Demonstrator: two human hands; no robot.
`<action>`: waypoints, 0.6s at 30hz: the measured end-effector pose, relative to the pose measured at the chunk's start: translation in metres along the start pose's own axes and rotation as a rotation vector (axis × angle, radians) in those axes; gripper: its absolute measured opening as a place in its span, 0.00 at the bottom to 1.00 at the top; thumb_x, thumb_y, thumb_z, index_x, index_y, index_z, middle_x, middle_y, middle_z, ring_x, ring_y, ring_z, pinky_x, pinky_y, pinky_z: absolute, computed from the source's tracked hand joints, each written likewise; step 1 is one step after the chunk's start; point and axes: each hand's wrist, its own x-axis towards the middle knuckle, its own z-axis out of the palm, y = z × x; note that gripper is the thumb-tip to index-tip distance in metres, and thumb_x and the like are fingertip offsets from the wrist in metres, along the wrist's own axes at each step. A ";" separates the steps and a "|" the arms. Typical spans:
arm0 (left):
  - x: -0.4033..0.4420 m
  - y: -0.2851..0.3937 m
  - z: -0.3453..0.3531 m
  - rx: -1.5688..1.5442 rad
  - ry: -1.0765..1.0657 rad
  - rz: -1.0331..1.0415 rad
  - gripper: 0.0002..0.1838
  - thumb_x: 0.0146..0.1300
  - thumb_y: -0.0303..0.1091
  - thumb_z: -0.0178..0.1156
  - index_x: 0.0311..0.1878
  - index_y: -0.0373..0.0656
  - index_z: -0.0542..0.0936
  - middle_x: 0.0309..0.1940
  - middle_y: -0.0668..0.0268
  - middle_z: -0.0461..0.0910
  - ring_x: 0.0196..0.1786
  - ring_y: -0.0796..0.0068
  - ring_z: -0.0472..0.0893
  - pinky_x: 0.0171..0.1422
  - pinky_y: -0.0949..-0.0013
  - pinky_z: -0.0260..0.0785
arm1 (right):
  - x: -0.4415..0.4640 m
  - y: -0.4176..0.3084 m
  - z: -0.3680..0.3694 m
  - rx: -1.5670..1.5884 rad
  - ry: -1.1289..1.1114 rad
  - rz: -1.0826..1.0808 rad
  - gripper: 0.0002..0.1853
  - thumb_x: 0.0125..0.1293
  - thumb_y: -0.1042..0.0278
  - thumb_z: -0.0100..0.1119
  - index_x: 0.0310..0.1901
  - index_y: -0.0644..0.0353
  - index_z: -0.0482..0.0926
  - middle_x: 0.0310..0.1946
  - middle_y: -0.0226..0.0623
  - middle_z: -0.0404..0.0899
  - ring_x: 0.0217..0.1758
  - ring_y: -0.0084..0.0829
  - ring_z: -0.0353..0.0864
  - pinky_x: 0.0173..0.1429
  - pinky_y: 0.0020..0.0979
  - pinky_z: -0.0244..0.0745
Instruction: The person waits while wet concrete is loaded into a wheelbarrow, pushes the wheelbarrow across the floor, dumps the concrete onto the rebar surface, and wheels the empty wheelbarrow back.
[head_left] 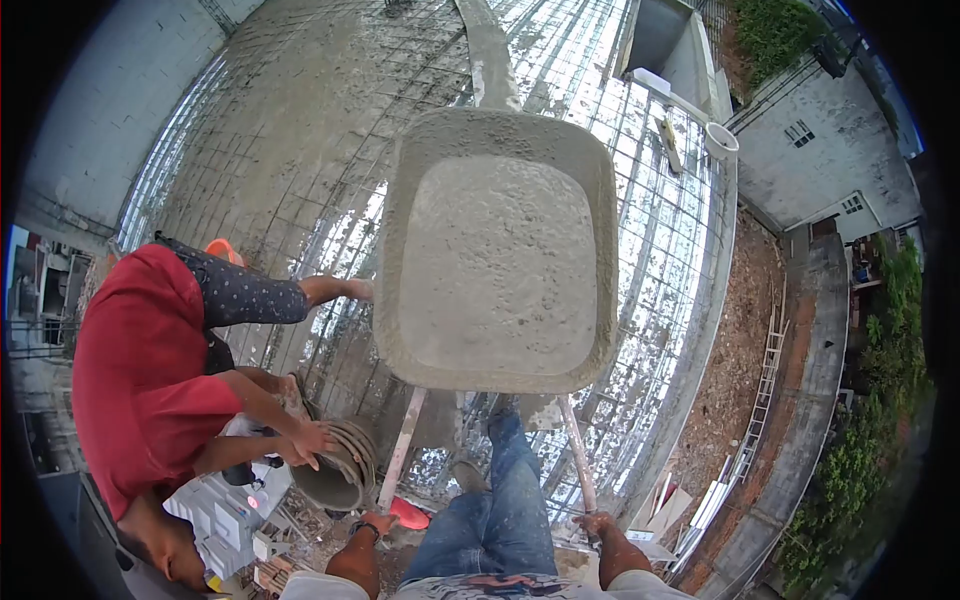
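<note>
In front of me stands a wheelbarrow, its tray filled with wet grey concrete. My left hand, with a dark band at the wrist, is wrapped round the end of the left handle. On the other side, my right hand grips the right handle. Both handles are pale and smeared with cement. The wheel is hidden under the tray.
At left a person in a red shirt bends over a bucket. Steel mesh covers the slab, with wet concrete spread over part of it. A plank runs ahead. Beyond the right slab edge lies a ladder.
</note>
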 end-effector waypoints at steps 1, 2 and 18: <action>-0.039 0.020 -0.032 -0.043 -0.089 -0.053 0.45 0.50 0.66 0.62 0.53 0.27 0.75 0.52 0.43 0.77 0.57 0.59 0.79 0.60 0.60 0.69 | -0.021 -0.017 -0.010 -0.145 -0.007 0.031 0.24 0.52 0.42 0.69 0.30 0.60 0.83 0.24 0.35 0.82 0.24 0.27 0.79 0.32 0.33 0.76; -0.064 0.035 -0.056 -0.068 -0.124 -0.077 0.45 0.50 0.66 0.62 0.52 0.26 0.76 0.52 0.43 0.78 0.57 0.59 0.79 0.60 0.59 0.70 | -0.027 -0.014 -0.006 -0.141 -0.079 0.034 0.25 0.52 0.41 0.69 0.31 0.60 0.83 0.25 0.35 0.82 0.25 0.28 0.80 0.33 0.33 0.77; -0.073 0.144 -0.184 0.188 -0.147 -0.060 0.41 0.54 0.66 0.54 0.60 0.38 0.73 0.56 0.54 0.75 0.58 0.60 0.74 0.60 0.61 0.68 | -0.005 -0.098 -0.152 -0.647 -0.295 -0.466 0.23 0.63 0.54 0.56 0.61 0.37 0.73 0.48 0.40 0.82 0.47 0.41 0.83 0.51 0.38 0.78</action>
